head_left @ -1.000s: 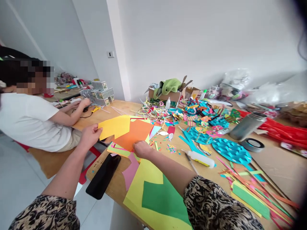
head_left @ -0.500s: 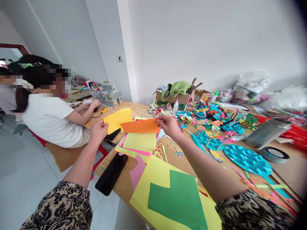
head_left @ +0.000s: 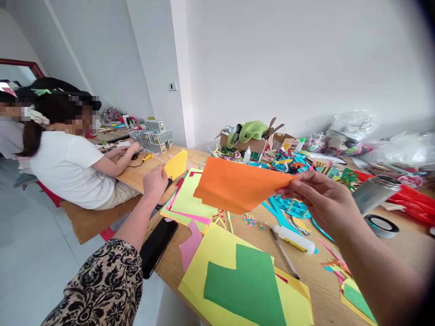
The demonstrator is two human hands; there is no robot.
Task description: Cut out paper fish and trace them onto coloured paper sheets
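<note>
My left hand [head_left: 155,183] is closed on a yellow craft sheet [head_left: 177,164], holding it up over the table's left side. Between thumb and fingers, my right hand [head_left: 322,194] pinches the right corner of an orange craft sheet [head_left: 238,183], raised above the table with its left end free. Under and behind the orange piece lies a stack of coloured sheets [head_left: 190,194], pale yellow on top with pink below. Nearer to me, a green sheet [head_left: 244,280] with a notched corner rests on a large yellow sheet [head_left: 217,246].
A black phone [head_left: 159,246] lies at the table's left edge. On the right are a glue bottle [head_left: 295,238], a pen [head_left: 284,253], a tape roll [head_left: 382,225] and a steel flask [head_left: 375,192]. A box [head_left: 244,142] stands behind. A seated person [head_left: 74,167] works at left.
My right hand has moved right and towards me with the orange sheet, away from the yellow one. My left hand has shifted slightly right, still holding the yellow sheet.
</note>
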